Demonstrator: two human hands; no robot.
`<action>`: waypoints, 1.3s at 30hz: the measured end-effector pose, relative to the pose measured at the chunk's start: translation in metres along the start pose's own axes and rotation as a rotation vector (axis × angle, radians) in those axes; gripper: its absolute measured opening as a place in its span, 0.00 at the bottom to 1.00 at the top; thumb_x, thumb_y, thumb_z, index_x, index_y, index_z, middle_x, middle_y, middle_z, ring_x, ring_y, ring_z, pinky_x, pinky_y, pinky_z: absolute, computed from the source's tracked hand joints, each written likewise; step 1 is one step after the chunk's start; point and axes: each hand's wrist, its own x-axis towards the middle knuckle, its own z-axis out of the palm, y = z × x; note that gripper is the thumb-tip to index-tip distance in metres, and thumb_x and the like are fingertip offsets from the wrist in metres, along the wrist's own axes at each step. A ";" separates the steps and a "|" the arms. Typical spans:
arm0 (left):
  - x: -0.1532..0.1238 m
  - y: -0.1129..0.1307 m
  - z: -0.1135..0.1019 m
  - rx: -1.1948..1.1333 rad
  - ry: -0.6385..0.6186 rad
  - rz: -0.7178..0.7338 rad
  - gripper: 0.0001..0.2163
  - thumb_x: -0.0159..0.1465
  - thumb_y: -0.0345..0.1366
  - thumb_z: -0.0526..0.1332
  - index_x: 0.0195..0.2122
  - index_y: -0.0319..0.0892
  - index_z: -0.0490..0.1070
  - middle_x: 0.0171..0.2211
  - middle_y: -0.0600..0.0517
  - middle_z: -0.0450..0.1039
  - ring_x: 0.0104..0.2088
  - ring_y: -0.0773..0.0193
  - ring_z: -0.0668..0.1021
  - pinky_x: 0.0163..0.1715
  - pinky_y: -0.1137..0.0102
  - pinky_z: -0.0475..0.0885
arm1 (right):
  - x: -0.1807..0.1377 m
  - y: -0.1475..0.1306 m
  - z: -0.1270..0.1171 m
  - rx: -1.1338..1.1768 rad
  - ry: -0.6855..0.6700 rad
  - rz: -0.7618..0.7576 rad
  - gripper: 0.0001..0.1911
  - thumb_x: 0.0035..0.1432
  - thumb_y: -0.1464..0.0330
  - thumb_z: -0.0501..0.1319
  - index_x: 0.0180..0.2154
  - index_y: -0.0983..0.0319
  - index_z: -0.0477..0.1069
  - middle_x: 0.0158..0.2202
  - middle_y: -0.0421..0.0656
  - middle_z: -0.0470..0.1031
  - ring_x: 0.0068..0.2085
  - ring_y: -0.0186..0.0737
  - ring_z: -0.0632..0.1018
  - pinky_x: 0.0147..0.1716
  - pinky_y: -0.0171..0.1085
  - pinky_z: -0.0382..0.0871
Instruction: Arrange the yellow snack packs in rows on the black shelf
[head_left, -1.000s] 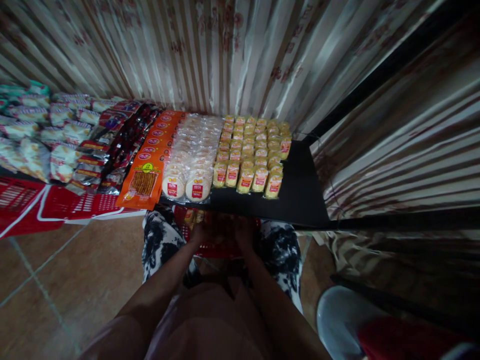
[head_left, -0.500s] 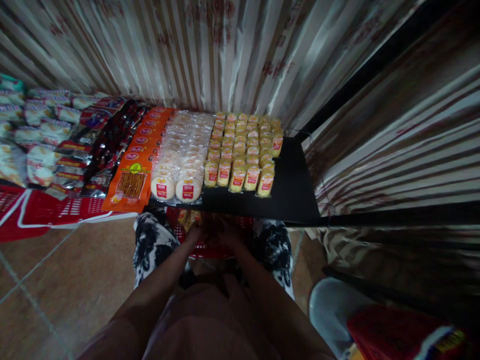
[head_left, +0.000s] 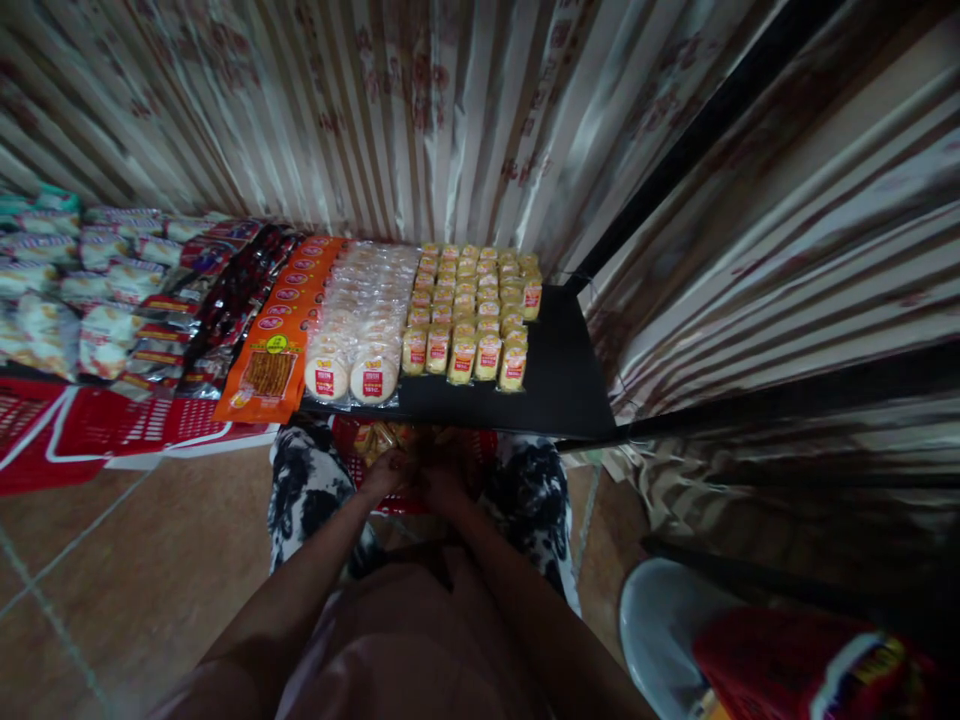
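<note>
Both my hands are down in a red plastic basket [head_left: 487, 447] between my knees, under the front edge of the black shelf [head_left: 570, 370]. My left hand [head_left: 390, 470] lies beside small yellow snack packs [head_left: 369, 440] in the basket. Close by on its right is my right hand [head_left: 442, 480], dark in the shade. The fingers of both are too dark and too far under the shelf to make out, so what they hold is hidden. On the shelf above stand rows of small yellow packaged cakes [head_left: 463, 355], next to round white rice crackers [head_left: 375, 378] in clear wrap.
Left of the crackers lie orange snack bags [head_left: 264, 370], dark red packs [head_left: 225, 310] and white packs [head_left: 105, 340]. More red baskets [head_left: 112, 430] are at lower left. A pale bucket [head_left: 652, 620] holding a red bag [head_left: 787, 660] stands at lower right. Striped curtains [head_left: 450, 120] hang behind.
The view has shifted slightly, so the goods appear lower. My hands have drawn a little closer together in the basket, and more of the yellow packs shows beside the left hand.
</note>
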 end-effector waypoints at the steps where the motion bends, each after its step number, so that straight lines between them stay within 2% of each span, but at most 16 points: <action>1: -0.004 0.003 0.000 -0.017 -0.053 0.007 0.13 0.49 0.36 0.64 0.35 0.39 0.71 0.30 0.51 0.74 0.30 0.66 0.74 0.33 0.72 0.69 | -0.002 0.001 0.001 0.012 -0.004 -0.007 0.16 0.58 0.72 0.50 0.40 0.63 0.74 0.42 0.49 0.77 0.44 0.43 0.75 0.44 0.37 0.62; 4: -0.016 0.009 0.000 -0.062 -0.219 0.045 0.19 0.48 0.40 0.66 0.40 0.38 0.71 0.32 0.49 0.75 0.32 0.64 0.75 0.35 0.70 0.71 | -0.006 0.004 0.003 0.067 -0.037 -0.022 0.13 0.56 0.70 0.54 0.40 0.62 0.75 0.41 0.47 0.78 0.43 0.42 0.76 0.40 0.34 0.64; 6: -0.022 0.014 -0.001 -0.025 -0.247 0.083 0.20 0.48 0.42 0.66 0.41 0.38 0.71 0.33 0.48 0.76 0.34 0.63 0.75 0.38 0.68 0.70 | -0.008 0.006 0.004 0.096 -0.045 -0.019 0.13 0.53 0.71 0.57 0.40 0.63 0.75 0.41 0.48 0.78 0.43 0.43 0.76 0.39 0.34 0.65; 11: -0.029 0.020 -0.003 0.106 -0.148 0.119 0.20 0.50 0.48 0.63 0.38 0.37 0.74 0.39 0.44 0.75 0.41 0.55 0.75 0.44 0.62 0.68 | -0.008 0.004 -0.001 0.125 0.027 -0.006 0.17 0.51 0.79 0.54 0.41 0.65 0.74 0.43 0.50 0.77 0.44 0.42 0.76 0.43 0.34 0.64; 13: -0.031 0.021 -0.003 0.139 -0.107 0.119 0.19 0.51 0.49 0.62 0.37 0.39 0.74 0.43 0.43 0.74 0.46 0.53 0.73 0.49 0.61 0.65 | -0.010 0.002 -0.005 0.135 0.070 -0.008 0.18 0.51 0.79 0.53 0.41 0.64 0.74 0.43 0.50 0.77 0.45 0.42 0.75 0.44 0.35 0.64; 16: -0.033 0.020 -0.006 0.136 -0.042 0.084 0.17 0.53 0.48 0.60 0.37 0.42 0.75 0.49 0.45 0.72 0.57 0.54 0.65 0.58 0.62 0.55 | -0.016 0.002 -0.014 0.153 0.155 -0.006 0.16 0.51 0.79 0.53 0.39 0.63 0.74 0.42 0.48 0.77 0.44 0.42 0.75 0.45 0.36 0.63; 18: -0.035 0.020 -0.007 0.095 -0.017 0.045 0.18 0.54 0.49 0.58 0.38 0.42 0.75 0.51 0.46 0.70 0.59 0.55 0.62 0.59 0.63 0.53 | -0.022 0.003 -0.024 0.195 0.226 0.002 0.14 0.52 0.77 0.53 0.36 0.63 0.75 0.40 0.47 0.77 0.43 0.41 0.75 0.44 0.36 0.64; 22: -0.040 0.024 -0.005 0.011 -0.099 0.004 0.18 0.56 0.47 0.57 0.38 0.39 0.75 0.46 0.45 0.74 0.49 0.54 0.73 0.52 0.61 0.64 | -0.033 0.009 -0.049 0.315 0.371 -0.028 0.12 0.51 0.77 0.54 0.33 0.62 0.74 0.36 0.45 0.78 0.40 0.39 0.76 0.42 0.36 0.65; 25: -0.046 0.032 0.001 -0.045 -0.136 0.071 0.15 0.53 0.40 0.61 0.40 0.40 0.74 0.44 0.47 0.75 0.47 0.56 0.74 0.50 0.63 0.67 | -0.039 0.014 -0.066 0.434 0.429 -0.082 0.10 0.50 0.75 0.54 0.32 0.62 0.73 0.34 0.43 0.77 0.37 0.38 0.76 0.40 0.36 0.66; 29: -0.056 0.050 0.009 -0.140 -0.176 0.211 0.17 0.49 0.35 0.64 0.42 0.41 0.73 0.43 0.48 0.75 0.46 0.57 0.74 0.47 0.66 0.68 | -0.044 0.022 -0.080 0.641 0.398 -0.080 0.07 0.50 0.70 0.55 0.30 0.62 0.71 0.28 0.40 0.75 0.30 0.35 0.75 0.32 0.34 0.68; 33: -0.068 0.071 0.013 -0.130 -0.180 0.246 0.16 0.49 0.36 0.64 0.39 0.39 0.72 0.35 0.49 0.77 0.36 0.61 0.77 0.37 0.70 0.71 | -0.049 0.022 -0.089 0.858 0.333 -0.030 0.07 0.48 0.66 0.56 0.29 0.62 0.69 0.22 0.37 0.71 0.24 0.32 0.71 0.24 0.31 0.65; 36: -0.074 0.080 0.016 -0.125 -0.163 0.229 0.14 0.50 0.39 0.63 0.36 0.38 0.71 0.31 0.50 0.76 0.30 0.64 0.76 0.30 0.72 0.70 | -0.055 0.015 -0.096 1.006 0.345 0.004 0.12 0.47 0.60 0.58 0.31 0.62 0.69 0.21 0.36 0.70 0.23 0.31 0.70 0.22 0.31 0.63; 39: -0.078 0.086 0.021 -0.189 -0.151 0.222 0.15 0.50 0.43 0.63 0.35 0.38 0.70 0.31 0.50 0.76 0.29 0.65 0.75 0.29 0.72 0.69 | -0.062 0.009 -0.101 1.113 0.377 0.024 0.18 0.48 0.55 0.58 0.35 0.62 0.70 0.25 0.38 0.73 0.26 0.33 0.73 0.25 0.32 0.66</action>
